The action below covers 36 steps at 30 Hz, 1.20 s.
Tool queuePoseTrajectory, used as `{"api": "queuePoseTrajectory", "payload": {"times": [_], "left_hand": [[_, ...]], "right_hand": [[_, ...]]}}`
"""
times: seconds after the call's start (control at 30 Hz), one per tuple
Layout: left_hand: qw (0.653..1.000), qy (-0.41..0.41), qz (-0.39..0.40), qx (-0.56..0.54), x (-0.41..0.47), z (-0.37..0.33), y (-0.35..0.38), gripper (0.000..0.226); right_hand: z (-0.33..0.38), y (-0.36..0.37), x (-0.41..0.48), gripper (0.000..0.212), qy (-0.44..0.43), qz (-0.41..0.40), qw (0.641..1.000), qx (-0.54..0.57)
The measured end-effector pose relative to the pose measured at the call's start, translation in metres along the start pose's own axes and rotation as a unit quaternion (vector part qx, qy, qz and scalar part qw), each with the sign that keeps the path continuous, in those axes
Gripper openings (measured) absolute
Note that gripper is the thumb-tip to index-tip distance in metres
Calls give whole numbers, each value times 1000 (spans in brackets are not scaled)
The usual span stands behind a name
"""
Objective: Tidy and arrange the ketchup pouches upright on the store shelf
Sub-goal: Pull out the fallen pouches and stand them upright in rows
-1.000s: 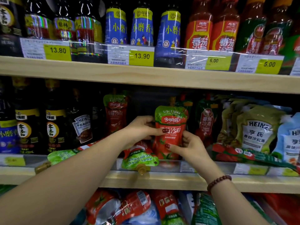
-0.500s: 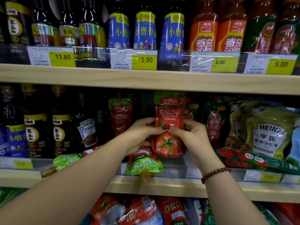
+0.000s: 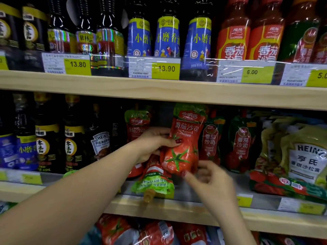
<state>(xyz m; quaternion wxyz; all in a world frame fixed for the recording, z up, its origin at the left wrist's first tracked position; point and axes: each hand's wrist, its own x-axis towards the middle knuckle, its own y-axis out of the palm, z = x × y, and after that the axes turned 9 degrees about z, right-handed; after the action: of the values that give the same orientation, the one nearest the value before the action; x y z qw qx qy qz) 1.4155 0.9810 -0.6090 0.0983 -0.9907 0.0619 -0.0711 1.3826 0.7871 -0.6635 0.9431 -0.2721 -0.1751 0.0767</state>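
While the left hand (image 3: 155, 144) pinches the pouch (image 3: 184, 144) at its waist, thumb across the front and fingers behind, the step in hand looks to be seating that pouch squarely on the shelf (image 3: 159, 207) so it does not lean. At the far left the dark bottles (image 3: 44, 145) stand in a row and need nothing. Just right of them a back pouch (image 3: 138, 124) stands upright, partly hidden by the left hand. Below that hand a fallen pouch (image 3: 154, 181) lies upside down, its spout hanging over the shelf edge. It sits about where the held pouch's base would land, so it is best lifted out or pushed aside first; otherwise the held one will likely rest on it and tip. The held pouch is upright, its top close under the upper shelf (image 3: 159, 92) and its base low, near the shelf floor. The right hand (image 3: 210, 179) is blurred just under that base, fingers loosely curled; whether it touches the pouch I cannot tell. It would serve best spreading the bottom flat so the pouch stands by itself. Further right, two upright pouches (image 3: 210, 138) give a line to match. A flat pouch (image 3: 283, 184) lies in front of the Heinz packs (image 3: 304, 156), one more to stand up.
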Motion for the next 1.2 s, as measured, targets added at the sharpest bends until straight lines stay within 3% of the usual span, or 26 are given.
{"api": "queuePoseTrajectory", "payload": {"times": [0.07,0.17,0.27,0.37,0.57,0.7,0.97,1.2], "left_hand": [[1000,2,-7,6,8,2,-2,26],[1000,8,-14,16,15,2,-2,30],[999,36,-23,10,24,3,-4,33],[997,74,-31,6,32,0,-9,36],[991,90,-87,50,43,10,-29,44],[984,107,-136,39,47,23,-38,37],[989,76,-126,14,48,46,-35,36],[994,1,-91,61,55,51,-34,34]], "right_hand": [[-6,12,-2,39,-12,35,996,-79],[-11,21,-6,41,-39,17,992,-117],[-14,27,-5,21,-69,-8,985,-156],[-18,29,-4,14,-101,-18,978,-180],[-21,33,-1,18,-113,-30,979,-168],[-22,34,-1,28,-138,-49,971,-187],[-24,37,0,14,-165,-80,965,-186],[-25,38,1,12,-161,-74,968,-177]]}}
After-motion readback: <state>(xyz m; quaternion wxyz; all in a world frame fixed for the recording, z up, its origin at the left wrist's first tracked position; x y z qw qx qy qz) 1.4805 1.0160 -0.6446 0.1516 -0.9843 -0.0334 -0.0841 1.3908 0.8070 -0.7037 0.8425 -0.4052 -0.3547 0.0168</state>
